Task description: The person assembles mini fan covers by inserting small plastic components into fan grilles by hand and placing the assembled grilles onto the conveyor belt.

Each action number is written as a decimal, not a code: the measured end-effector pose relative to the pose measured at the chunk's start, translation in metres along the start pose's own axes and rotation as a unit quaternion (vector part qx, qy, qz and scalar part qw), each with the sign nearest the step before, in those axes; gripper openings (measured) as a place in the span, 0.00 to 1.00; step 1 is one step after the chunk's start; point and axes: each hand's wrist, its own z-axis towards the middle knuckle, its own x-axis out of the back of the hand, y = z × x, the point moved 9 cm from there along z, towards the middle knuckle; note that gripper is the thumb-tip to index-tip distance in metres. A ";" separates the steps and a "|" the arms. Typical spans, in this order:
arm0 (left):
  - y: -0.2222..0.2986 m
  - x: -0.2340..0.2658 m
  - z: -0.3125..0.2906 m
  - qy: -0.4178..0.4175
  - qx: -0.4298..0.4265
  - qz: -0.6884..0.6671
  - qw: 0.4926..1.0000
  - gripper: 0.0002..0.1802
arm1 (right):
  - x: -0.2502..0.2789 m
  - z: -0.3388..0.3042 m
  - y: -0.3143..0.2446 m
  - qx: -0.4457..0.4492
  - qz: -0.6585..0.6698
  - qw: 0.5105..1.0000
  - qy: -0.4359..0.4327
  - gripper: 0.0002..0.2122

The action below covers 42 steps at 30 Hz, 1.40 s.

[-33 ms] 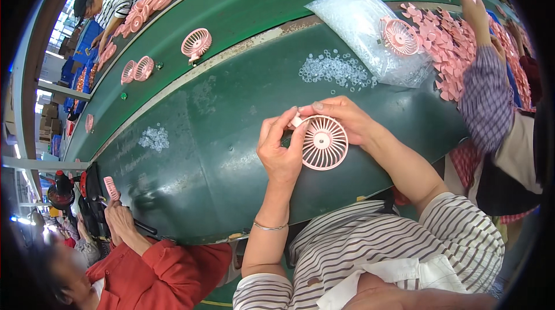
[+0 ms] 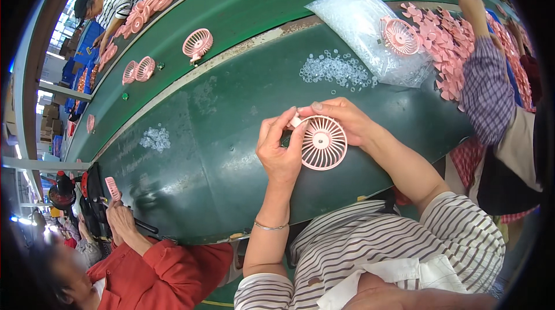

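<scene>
Above the near part of the green table I hold a round pink fan housing (image 2: 322, 143), its slatted grille facing up. My left hand (image 2: 280, 145) grips it at its left upper edge, thumb and fingers closed around a short pale neck piece (image 2: 296, 120). My right hand (image 2: 346, 118) is closed on the upper rim, its thumb beside the neck. What lies between the fingertips is partly hidden. Beyond my hands lies a pile of small clear plastic rings (image 2: 335, 71).
A clear plastic bag (image 2: 358, 24) carries another pink fan housing (image 2: 400, 37), beside heaped pink fan blades (image 2: 442, 44). More rings (image 2: 155, 139) lie left. Pink housings (image 2: 198, 44) sit on the green belt. Co-workers sit on both sides; one in red holds a pink part (image 2: 113, 188).
My hands and the fan housing stay almost still. At the far right, a co-worker's raised hand has shifted slightly left. The housings on the belt appear slightly further right.
</scene>
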 end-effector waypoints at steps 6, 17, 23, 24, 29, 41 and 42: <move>-0.001 0.001 0.001 0.017 -0.011 -0.039 0.999 0.16 | -0.004 -0.002 -0.006 0.034 -0.022 0.999 -0.028 0.17; -0.039 0.024 0.019 0.114 0.207 -0.150 0.960 0.11 | 0.042 -0.027 -0.083 0.311 -0.541 0.729 0.283 0.06; -0.011 -0.078 0.114 -0.030 0.133 -0.149 0.979 0.14 | 0.025 -0.028 -0.074 0.260 -0.667 0.637 0.286 0.06; -0.009 -0.106 0.129 -0.056 0.126 -0.179 0.974 0.13 | 0.020 -0.028 -0.073 0.269 -0.664 0.640 0.278 0.06; 0.004 -0.221 0.146 -0.176 0.194 -0.301 0.917 0.26 | 0.029 -0.020 -0.068 0.258 -0.662 0.641 0.290 0.05; -0.152 0.037 0.227 0.142 0.353 0.128 0.916 0.25 | 0.028 -0.026 -0.079 0.250 -0.650 0.658 0.284 0.05; -0.155 0.032 0.234 0.086 0.345 0.169 0.919 0.21 | 0.028 -0.026 -0.080 0.252 -0.645 0.664 0.282 0.05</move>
